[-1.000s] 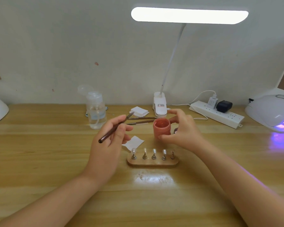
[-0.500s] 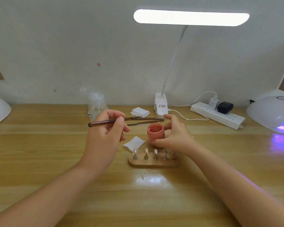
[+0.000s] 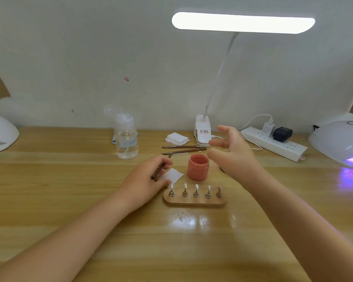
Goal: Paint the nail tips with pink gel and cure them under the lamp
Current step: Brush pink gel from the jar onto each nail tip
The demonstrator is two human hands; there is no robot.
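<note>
The small round pink gel jar (image 3: 198,167) stands open on the light wooden tabletop (image 3: 69,200), pink gel showing inside, and serves as the landmark. Just in front of it sits the oval wooden stand (image 3: 194,202) carrying 5 nail tips (image 3: 196,190) on metal pegs; the 4 left ones look clear, the rightmost pinkish. Behind and left of the jar is a clear plastic pump bottle (image 3: 126,139) holding clear liquid. Behind the jar lie 2 thin brown-handled brushes (image 3: 183,149), a stack of white wipes (image 3: 176,138) and the white clip-on desk lamp (image 3: 243,22), lit against a pale wall. Far right of the jar, a white curing lamp (image 3: 340,143) glows violet, with a white power strip (image 3: 273,144) nearer. The left hand (image 3: 145,184), left of the jar, grips a brown brush (image 3: 160,169). The right hand (image 3: 232,153) hovers just right of the jar, fingers spread wide, holding nothing.
</note>
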